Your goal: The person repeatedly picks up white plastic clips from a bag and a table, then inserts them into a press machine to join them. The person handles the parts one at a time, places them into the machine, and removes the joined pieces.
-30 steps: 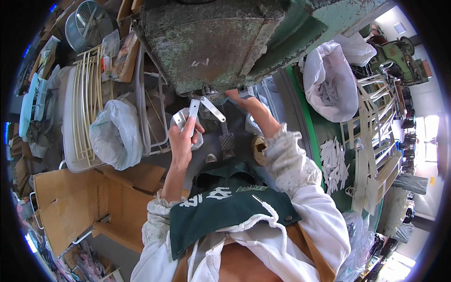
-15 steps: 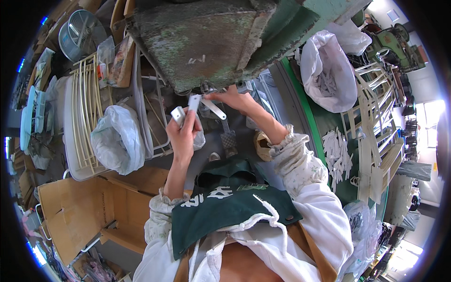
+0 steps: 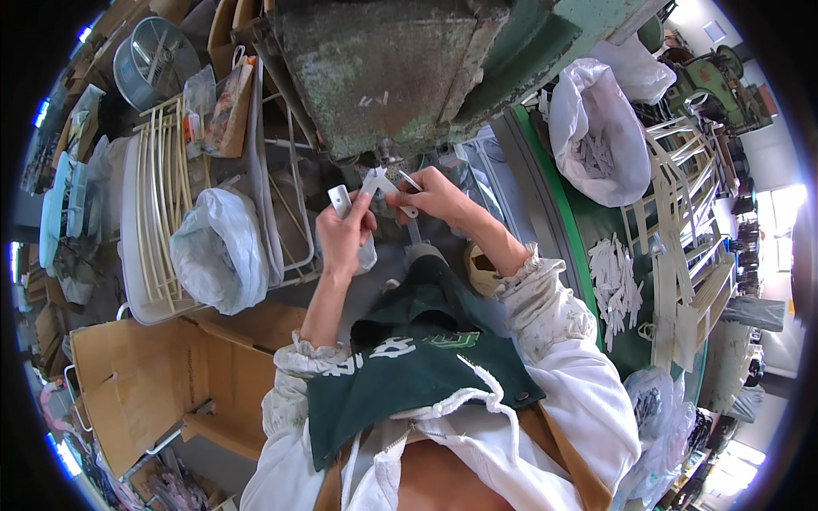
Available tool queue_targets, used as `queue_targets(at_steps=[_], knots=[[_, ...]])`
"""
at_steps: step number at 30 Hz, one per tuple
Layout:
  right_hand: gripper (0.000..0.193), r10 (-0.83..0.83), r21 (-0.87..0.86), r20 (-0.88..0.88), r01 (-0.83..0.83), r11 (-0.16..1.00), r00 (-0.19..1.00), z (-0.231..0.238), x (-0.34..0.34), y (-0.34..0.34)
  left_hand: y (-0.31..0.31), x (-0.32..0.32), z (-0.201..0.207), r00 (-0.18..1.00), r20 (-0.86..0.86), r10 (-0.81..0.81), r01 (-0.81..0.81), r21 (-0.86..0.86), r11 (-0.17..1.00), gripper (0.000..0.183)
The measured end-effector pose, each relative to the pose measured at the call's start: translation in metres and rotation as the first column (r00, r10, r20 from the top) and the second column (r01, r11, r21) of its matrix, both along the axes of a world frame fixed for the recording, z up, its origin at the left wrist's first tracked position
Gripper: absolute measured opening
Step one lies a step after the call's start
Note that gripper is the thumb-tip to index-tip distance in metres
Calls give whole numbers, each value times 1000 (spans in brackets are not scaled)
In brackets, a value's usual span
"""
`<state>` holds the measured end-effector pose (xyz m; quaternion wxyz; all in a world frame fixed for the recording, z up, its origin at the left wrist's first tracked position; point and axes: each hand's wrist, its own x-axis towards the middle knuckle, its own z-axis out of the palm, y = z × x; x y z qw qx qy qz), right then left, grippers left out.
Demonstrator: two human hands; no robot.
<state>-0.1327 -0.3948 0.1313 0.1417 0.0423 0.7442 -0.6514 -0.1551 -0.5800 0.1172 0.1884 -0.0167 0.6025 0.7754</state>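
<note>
Below the head of a worn green machine (image 3: 383, 77), my two hands are close together. My left hand (image 3: 341, 241) is closed around a white channel-shaped metal piece (image 3: 339, 201). A second white metal strip (image 3: 373, 180) rises past its thumb, toward the machine's metal tool (image 3: 388, 152). My right hand (image 3: 439, 202) pinches a thin white strip (image 3: 411, 180). Just below those fingers shows a rounded white strip end with a hole (image 3: 410, 211). Whether these strips are joined is hidden by the fingers.
A white bag of strips (image 3: 594, 162) and a loose pile of white strips (image 3: 615, 285) lie on the green bench at right. At left are a plastic-lined container (image 3: 220, 255), long pale rods (image 3: 158, 221) and an open cardboard box (image 3: 128, 383). A foot pedal (image 3: 414, 228) is partly covered.
My right hand has drawn back from beneath the machine's tool, toward the right and nearer me. My left hand has shifted slightly right and forward. My leg and foot now cover most of the pedal.
</note>
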Motion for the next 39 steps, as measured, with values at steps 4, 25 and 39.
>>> queue_targets(at_steps=[4, 25, 39], knots=[[23, -28, 40, 7, 28, 999, 1000, -5, 16, 1, -13, 4, -1, 1000, 5, -15, 15, -27, 1000, 18], [17, -638, -183, 9, 628, 756, 770, 29, 61, 65, -54, 5, 16, 988, 77, -131, 119, 147, 982, 33], [24, -271, -249, -155, 228, 941, 950, 26, 33, -4, -15, 4, 6, 986, 152, -63, 39, 160, 986, 15]])
